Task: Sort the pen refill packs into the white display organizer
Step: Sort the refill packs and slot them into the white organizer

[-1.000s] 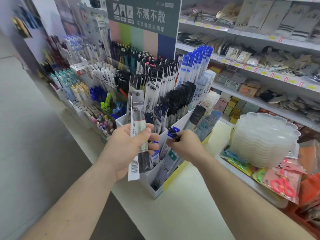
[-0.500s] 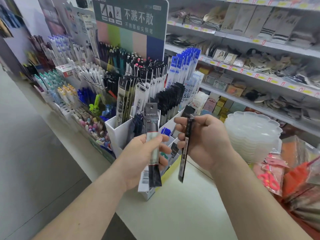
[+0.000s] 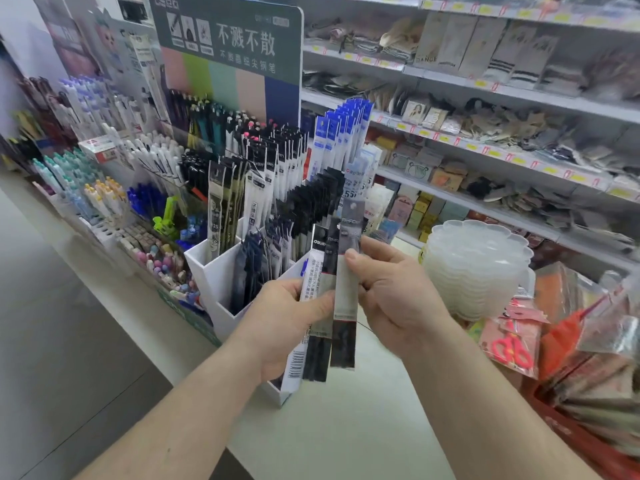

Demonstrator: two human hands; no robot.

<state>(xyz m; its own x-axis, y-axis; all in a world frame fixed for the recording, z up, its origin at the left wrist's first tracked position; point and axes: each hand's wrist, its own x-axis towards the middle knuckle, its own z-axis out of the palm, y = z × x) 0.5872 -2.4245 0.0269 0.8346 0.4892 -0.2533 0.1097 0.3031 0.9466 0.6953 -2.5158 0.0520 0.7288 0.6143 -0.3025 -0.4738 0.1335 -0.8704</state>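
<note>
We stood at a white compartmented cardboard display organizer (image 3: 221, 271) on the pale counter (image 3: 346, 427). Our left hand (image 3: 284, 327) gripped a fan of long narrow refill packs (image 3: 317, 306); our right hand (image 3: 391, 289) pinched one grey-and-black refill pack (image 3: 346, 299) beside them, above the organizer's front.
</note>
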